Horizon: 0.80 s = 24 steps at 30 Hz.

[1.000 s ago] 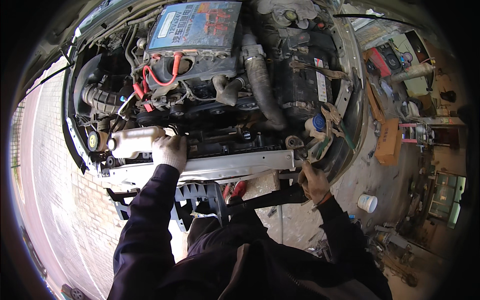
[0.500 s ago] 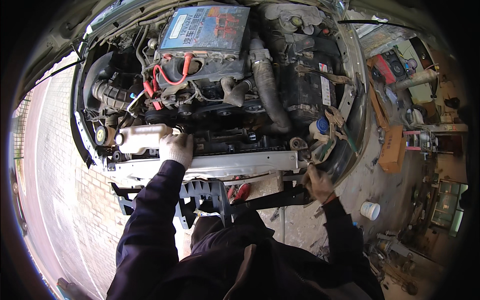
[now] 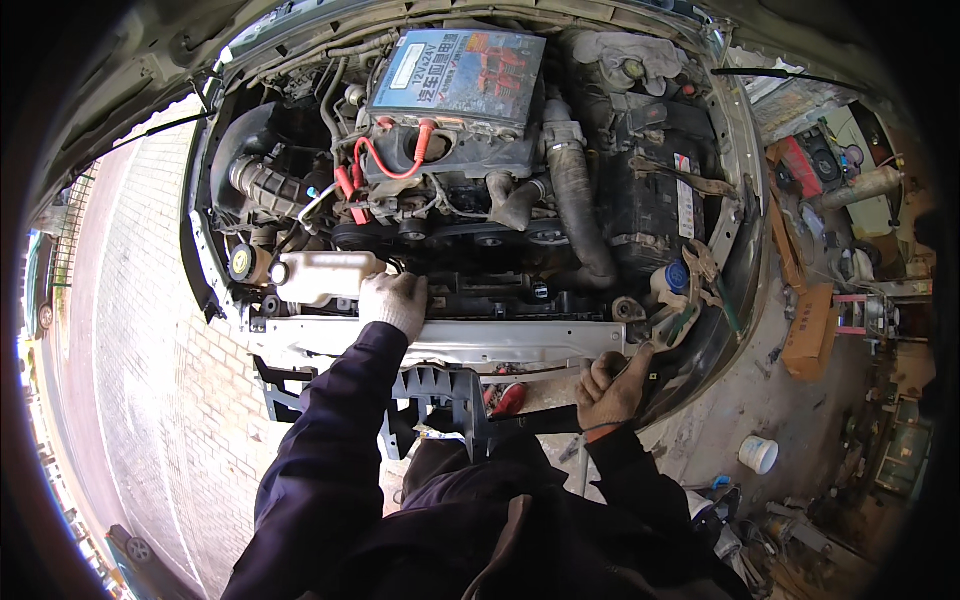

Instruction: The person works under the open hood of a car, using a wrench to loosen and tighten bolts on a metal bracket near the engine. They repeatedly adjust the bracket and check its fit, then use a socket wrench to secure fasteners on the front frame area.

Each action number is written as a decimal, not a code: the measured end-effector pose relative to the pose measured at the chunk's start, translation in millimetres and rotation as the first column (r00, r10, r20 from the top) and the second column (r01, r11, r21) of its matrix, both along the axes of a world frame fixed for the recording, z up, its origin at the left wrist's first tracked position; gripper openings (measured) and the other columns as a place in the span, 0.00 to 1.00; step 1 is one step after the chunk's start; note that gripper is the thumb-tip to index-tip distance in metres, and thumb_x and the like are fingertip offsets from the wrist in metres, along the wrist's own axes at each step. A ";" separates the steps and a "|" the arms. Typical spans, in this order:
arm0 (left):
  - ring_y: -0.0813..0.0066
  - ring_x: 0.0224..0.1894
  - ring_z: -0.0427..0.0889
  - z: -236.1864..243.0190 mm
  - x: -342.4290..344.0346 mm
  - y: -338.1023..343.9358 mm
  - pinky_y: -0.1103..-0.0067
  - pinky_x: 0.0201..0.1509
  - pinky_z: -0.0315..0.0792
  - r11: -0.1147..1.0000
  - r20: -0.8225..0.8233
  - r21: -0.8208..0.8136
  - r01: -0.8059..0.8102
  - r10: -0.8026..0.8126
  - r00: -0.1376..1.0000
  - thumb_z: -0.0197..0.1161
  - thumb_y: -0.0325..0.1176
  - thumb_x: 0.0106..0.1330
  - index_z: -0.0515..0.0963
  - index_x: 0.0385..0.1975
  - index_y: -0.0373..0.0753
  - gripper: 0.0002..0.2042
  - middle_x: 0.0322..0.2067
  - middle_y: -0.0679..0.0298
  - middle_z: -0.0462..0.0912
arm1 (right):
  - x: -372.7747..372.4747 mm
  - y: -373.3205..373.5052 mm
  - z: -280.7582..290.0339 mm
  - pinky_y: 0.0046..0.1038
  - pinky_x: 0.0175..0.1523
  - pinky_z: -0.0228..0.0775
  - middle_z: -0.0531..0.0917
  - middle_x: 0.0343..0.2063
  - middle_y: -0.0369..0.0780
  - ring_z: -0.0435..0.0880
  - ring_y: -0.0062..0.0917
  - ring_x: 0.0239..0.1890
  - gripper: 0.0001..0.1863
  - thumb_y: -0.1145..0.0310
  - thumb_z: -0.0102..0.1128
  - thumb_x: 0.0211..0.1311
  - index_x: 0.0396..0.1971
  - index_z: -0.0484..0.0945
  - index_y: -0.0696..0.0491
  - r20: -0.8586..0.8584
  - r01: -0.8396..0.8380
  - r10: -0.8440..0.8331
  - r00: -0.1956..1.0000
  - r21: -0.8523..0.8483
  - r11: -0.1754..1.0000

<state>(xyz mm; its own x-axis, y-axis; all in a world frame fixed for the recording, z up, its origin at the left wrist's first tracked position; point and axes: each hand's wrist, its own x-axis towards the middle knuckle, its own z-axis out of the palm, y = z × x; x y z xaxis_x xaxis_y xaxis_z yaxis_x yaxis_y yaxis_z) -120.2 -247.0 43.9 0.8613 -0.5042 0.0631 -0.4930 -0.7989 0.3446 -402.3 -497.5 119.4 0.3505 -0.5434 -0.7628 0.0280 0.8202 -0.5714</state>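
Note:
My left hand [image 3: 394,304], in a pale knit glove, rests at the silver crossbar [image 3: 520,340] along the engine bay's front edge. Its bent fingers reach down behind the bar, beside the whitish plastic reservoir [image 3: 325,278]; their tips are hidden. My right hand [image 3: 610,389] is just in front of the crossbar's right end, fingers curled and thumb raised. Whatever it grips, if anything, is hidden. A metal mounting eye [image 3: 629,309] lies beyond it. Green-handled pliers [image 3: 703,268] rest beside the blue filler cap [image 3: 677,275].
A printed box-shaped power unit [image 3: 460,75] with a red cable [image 3: 390,172] sits on the engine. Below the crossbar hangs a black plastic bracket [image 3: 440,385]. To the right stand a white bucket [image 3: 759,455] and a cardboard box [image 3: 808,335].
The whole view has shifted, so the car appears further right. My right hand has moved left and nearer to me from the crossbar's end. My left hand stays beside the reservoir.

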 end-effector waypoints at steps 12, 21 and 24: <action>0.48 0.42 0.89 -0.9 1.6 0.3 0.57 0.59 0.78 0.999 0.015 0.010 0.039 -0.039 0.999 0.65 0.48 0.78 0.90 0.28 0.42 0.19 0.30 0.53 0.90 | -62.2 -112.8 42.9 0.27 0.22 0.59 0.74 0.13 0.33 0.68 0.18 0.12 0.35 0.42 0.58 0.87 0.19 0.78 0.52 -0.472 -0.813 0.697 0.540 -0.079 0.576; 0.51 0.46 0.90 4.7 0.6 0.2 0.57 0.63 0.76 0.996 -0.023 0.086 0.026 -0.024 0.999 0.63 0.49 0.79 0.90 0.32 0.42 0.19 0.33 0.56 0.93 | -12.3 -2.3 -3.4 0.27 0.17 0.40 0.59 0.08 0.29 0.50 0.21 0.09 0.42 0.20 0.47 0.80 0.18 0.71 0.44 -0.034 0.004 -0.005 0.999 -0.013 1.000; 0.51 0.47 0.90 6.2 1.0 -0.7 0.58 0.63 0.76 0.995 -0.028 0.094 0.038 -0.035 0.999 0.62 0.49 0.80 0.91 0.32 0.42 0.20 0.33 0.56 0.93 | -40.0 -33.5 6.8 0.29 0.18 0.44 0.62 0.09 0.31 0.54 0.21 0.09 0.43 0.23 0.46 0.81 0.19 0.73 0.47 -0.082 -0.329 0.329 0.941 0.009 0.944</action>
